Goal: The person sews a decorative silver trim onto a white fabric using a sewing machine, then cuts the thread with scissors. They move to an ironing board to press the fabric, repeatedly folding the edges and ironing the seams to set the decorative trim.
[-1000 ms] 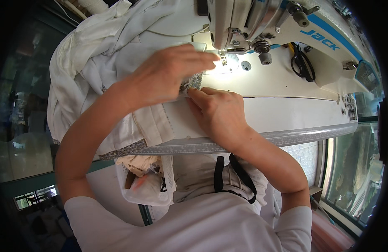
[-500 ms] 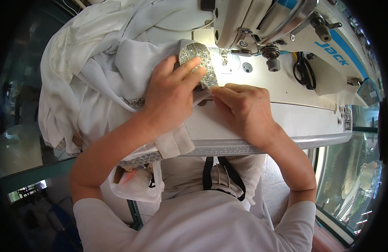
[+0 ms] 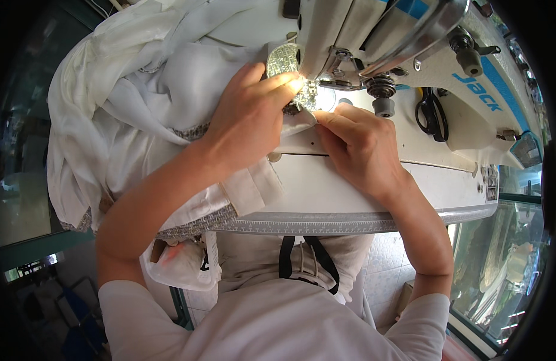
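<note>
One tweed piece [image 3: 283, 59] placed, sewing seemingly unfinished: our half-open left hand [image 3: 249, 113] presses it, our right hand [image 3: 363, 139] pinches pale cloth [image 3: 299, 124] (at its five o'clock).

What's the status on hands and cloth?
Left hand on curved, flecked grey woven piece. Right hand pinching smooth pale cloth edge. Black-handled scissors lie right, apart from both hands.
</note>
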Available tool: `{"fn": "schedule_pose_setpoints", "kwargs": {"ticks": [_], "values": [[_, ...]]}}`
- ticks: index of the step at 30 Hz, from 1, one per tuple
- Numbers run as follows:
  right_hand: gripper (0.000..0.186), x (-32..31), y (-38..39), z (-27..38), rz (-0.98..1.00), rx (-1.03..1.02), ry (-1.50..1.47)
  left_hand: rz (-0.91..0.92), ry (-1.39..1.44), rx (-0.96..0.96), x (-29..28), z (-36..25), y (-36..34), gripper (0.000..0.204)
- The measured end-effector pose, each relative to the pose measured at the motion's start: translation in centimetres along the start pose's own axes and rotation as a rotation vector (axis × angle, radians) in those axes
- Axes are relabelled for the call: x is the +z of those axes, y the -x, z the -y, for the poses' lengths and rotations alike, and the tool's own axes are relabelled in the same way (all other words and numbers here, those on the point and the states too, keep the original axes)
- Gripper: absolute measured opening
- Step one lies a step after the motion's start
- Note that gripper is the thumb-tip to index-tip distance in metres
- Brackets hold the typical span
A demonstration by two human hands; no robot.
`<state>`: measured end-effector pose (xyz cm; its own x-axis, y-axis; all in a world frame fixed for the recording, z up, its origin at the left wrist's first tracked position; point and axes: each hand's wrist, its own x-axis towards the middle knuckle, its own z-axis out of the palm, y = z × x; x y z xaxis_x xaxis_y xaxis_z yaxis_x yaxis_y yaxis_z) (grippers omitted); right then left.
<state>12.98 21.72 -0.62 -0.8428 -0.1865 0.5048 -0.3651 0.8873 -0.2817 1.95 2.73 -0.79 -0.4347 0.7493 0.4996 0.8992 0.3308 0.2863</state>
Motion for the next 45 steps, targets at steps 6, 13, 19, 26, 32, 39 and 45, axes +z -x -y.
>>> {"fn": "schedule_pose_setpoints", "kwargs": {"ticks": [6, 13, 19, 26, 32, 39, 45], "values": [[0.016, -0.3, 0.6, 0.2, 0.04, -0.039, -0.145, 0.055, 0.048, 0.073, -0.2, -0.4, 1.6, 0.045], [0.018, -0.2, 0.5, 0.1, 0.055, -0.037, -0.103, 0.021, 0.012, 0.093, 0.0, -0.3, 1.6, 0.047], [0.019, 0.1, 0.7, 0.0, 0.011, -0.054, -0.138, 0.019, 0.02, 0.099, -0.2, -0.5, 1.6, 0.046], [0.017, -0.1, 0.7, 0.1, 0.05, -0.038, -0.12, 0.02, 0.019, 0.12, -0.3, -0.4, 1.6, 0.04], [0.017, -0.2, 0.5, 0.1, 0.061, -0.047, -0.097, 0.03, 0.003, 0.116, -0.3, -0.2, 1.5, 0.04], [0.014, 0.2, 0.4, 0.2, 0.01, -0.022, -0.098, 0.045, -0.03, 0.114, 0.0, 0.7, 0.9, 0.045], [0.015, 0.2, 0.2, 0.6, 0.019, 0.029, -0.097, 0.02, -0.02, 0.112, 0.1, 1.3, 0.7, 0.043]]}}
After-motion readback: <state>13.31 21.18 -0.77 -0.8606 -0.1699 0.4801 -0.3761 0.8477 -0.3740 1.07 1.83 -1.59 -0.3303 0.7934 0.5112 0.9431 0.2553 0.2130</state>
